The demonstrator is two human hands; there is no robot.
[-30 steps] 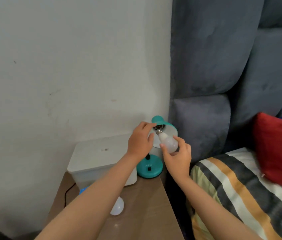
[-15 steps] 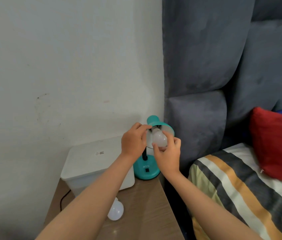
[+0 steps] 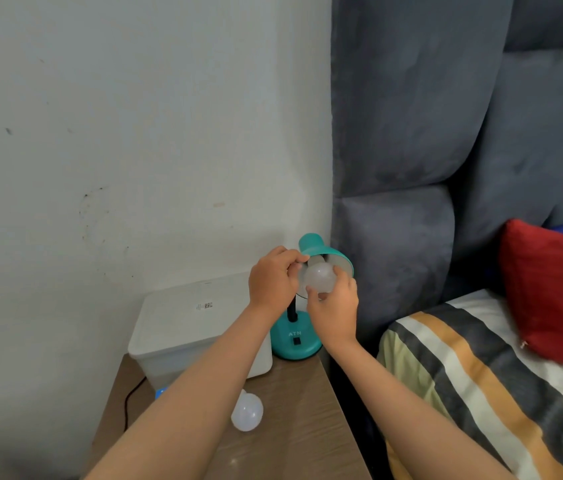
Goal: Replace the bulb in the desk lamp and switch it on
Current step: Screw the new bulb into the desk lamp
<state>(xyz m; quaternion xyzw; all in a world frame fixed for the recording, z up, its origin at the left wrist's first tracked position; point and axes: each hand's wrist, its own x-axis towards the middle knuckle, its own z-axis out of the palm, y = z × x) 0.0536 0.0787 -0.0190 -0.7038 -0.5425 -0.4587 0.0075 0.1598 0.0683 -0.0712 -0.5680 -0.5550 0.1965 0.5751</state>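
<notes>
A small teal desk lamp stands at the back right corner of the wooden bedside table. Its shade tilts toward me. My left hand grips the shade's left rim. My right hand holds a white bulb whose neck sits up inside the shade; the socket is hidden behind it. A second white bulb lies loose on the table beside my left forearm. The lamp is unlit.
A white lidded box stands left of the lamp against the wall, with a black cable running down beside it. A grey padded headboard rises right behind the lamp. A striped blanket and red pillow lie on the bed at right.
The bulb in my right hand went from just outside the shade, its screw base showing, up into the shade. My left hand stayed on the shade's rim.
</notes>
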